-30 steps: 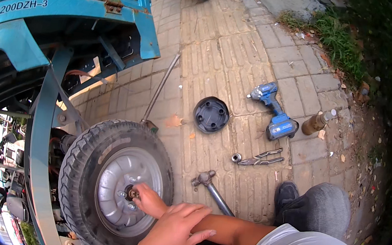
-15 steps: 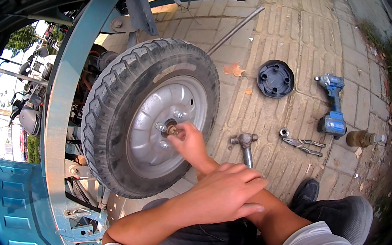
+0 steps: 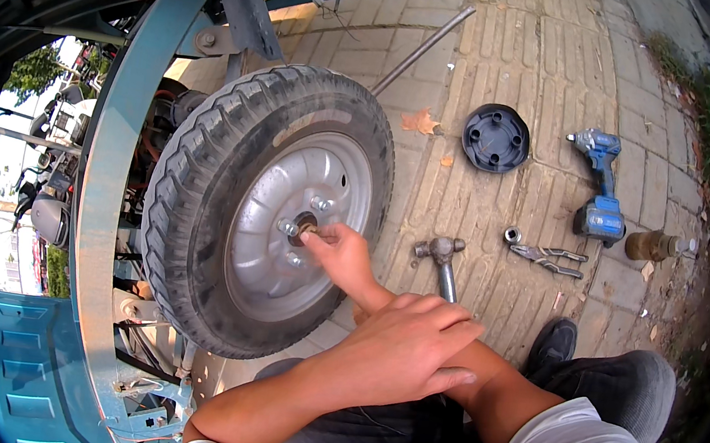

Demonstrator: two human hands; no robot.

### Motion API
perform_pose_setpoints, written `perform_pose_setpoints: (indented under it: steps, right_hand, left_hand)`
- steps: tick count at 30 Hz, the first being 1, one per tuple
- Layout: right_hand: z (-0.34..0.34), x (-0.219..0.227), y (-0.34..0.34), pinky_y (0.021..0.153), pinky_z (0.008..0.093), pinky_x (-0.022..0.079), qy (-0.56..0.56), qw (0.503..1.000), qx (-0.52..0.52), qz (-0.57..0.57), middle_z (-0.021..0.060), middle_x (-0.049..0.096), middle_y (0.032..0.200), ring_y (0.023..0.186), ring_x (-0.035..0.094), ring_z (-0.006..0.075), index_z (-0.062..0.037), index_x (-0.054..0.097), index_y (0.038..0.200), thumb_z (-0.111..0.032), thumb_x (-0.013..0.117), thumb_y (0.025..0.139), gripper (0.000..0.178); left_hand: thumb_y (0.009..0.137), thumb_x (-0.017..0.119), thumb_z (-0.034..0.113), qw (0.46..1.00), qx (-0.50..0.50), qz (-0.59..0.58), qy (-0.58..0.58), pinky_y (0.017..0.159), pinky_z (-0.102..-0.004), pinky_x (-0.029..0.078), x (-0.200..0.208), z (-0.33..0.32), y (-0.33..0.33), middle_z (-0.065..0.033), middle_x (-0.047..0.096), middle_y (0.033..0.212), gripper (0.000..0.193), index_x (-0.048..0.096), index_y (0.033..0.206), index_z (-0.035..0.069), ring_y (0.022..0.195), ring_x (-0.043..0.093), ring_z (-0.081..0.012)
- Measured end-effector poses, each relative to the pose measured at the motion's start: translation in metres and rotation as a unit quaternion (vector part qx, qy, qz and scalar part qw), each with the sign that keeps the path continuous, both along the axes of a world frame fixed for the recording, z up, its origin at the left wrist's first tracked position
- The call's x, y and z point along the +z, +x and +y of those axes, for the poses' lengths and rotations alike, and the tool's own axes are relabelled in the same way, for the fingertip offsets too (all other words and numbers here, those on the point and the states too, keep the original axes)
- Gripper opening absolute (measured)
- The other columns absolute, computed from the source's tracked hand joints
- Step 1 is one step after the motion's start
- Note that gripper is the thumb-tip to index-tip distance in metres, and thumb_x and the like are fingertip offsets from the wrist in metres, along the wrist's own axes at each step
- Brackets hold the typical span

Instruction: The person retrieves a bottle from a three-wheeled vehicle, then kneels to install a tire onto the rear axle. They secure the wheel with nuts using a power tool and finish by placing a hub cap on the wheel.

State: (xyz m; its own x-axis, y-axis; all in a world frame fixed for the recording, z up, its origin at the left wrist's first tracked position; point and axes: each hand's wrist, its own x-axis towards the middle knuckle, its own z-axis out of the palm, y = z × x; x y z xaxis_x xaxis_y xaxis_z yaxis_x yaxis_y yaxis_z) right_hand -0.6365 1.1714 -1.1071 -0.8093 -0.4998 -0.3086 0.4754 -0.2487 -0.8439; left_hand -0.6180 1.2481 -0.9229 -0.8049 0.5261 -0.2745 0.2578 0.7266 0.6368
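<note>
Your right hand (image 3: 340, 251) has its thumb and forefinger pinching what looks like a small brownish metal piece (image 3: 308, 231) at the centre of the silver pressed-steel rim (image 3: 256, 258), which sits inside the thick black rubber tyre (image 3: 197, 192) beside the painted blue-green metal beam (image 3: 119, 137). The contact itself is partly hidden by your fingers, so a weak or off-centre pinch would be hard for you to spot; if your tips are greasy, the piece could slip and drop onto the paving (image 3: 519, 64) below. Your left hand (image 3: 415, 341) lies across your right forearm, fingers loosely extended and gripping no tool; its weight could nudge the pinch sideways if you shift. The shiny silver wheel nuts (image 3: 287, 227) stand out close around the hub and could scrape your knuckles if your wrist turns abruptly. Should the wheel rotate, your fingertips would be carried with it; you cannot tell from here whether anything blocks it. The steel-headed hammer (image 3: 442, 251) lies just beyond your forearms, where a careless foot might knock it. Toward the paving's right edge, the brown bottle (image 3: 652, 245) sits near the blue cordless impact driver (image 3: 600, 146), so a hasty reach for that tool could bump it.
</note>
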Motion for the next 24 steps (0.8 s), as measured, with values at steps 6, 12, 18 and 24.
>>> perform_pose_setpoints:
  steps: [6, 12, 18, 24]
  right_hand:
    - [0.002, 0.007, 0.002, 0.063, 0.0322, 0.051, 0.038, 0.992, -0.022, 0.115, 0.0155, 0.065, 0.080, 0.067, 0.064, 0.0214, 0.0056, 0.061, 0.095, -0.018, 0.076, 0.077, 0.033]
    - [0.004, 0.010, -0.001, 0.064, 0.0351, 0.051, 0.090, 0.957, -0.033, 0.273, 0.0187, 0.062, 0.087, 0.068, 0.062, 0.0277, 0.0035, 0.061, 0.096, -0.014, 0.076, 0.075, 0.032]
    - [0.001, 0.005, -0.007, 0.068, 0.0336, 0.052, 0.040, 0.995, 0.022, 0.089, 0.0187, 0.067, 0.081, 0.076, 0.067, 0.0240, 0.0064, 0.062, 0.094, -0.025, 0.074, 0.078, 0.037]
    - [0.000, 0.006, 0.002, 0.053, 0.0337, 0.047, -0.002, 0.998, 0.038, -0.040, 0.0103, 0.061, 0.061, 0.053, 0.059, 0.0171, 0.0010, 0.065, 0.080, -0.044, 0.070, 0.080, 0.045]
  left_hand:
    - [0.083, 0.066, 0.035, 1.000, 0.003, 0.001, 0.003, 0.093, -0.0416, 0.041, 0.002, -0.001, 0.004, -0.0126, 0.058, 0.116, 0.048, 0.056, 0.116, 0.002, 0.107, 0.053, -0.0312]
    - [0.083, 0.066, 0.035, 1.000, 0.004, 0.008, 0.001, 0.092, -0.0418, 0.041, 0.004, -0.005, 0.008, -0.0128, 0.058, 0.115, 0.047, 0.056, 0.116, 0.002, 0.107, 0.053, -0.0314]
    - [0.083, 0.067, 0.034, 1.000, -0.003, 0.001, -0.017, 0.092, -0.0412, 0.042, 0.004, 0.002, 0.002, -0.0140, 0.059, 0.115, 0.048, 0.057, 0.117, 0.001, 0.106, 0.054, -0.0321]
    - [0.077, 0.072, 0.025, 1.000, 0.024, 0.007, -0.010, 0.092, -0.0430, 0.043, 0.021, 0.015, 0.007, -0.0206, 0.060, 0.112, 0.046, 0.059, 0.112, -0.002, 0.105, 0.055, -0.0375]
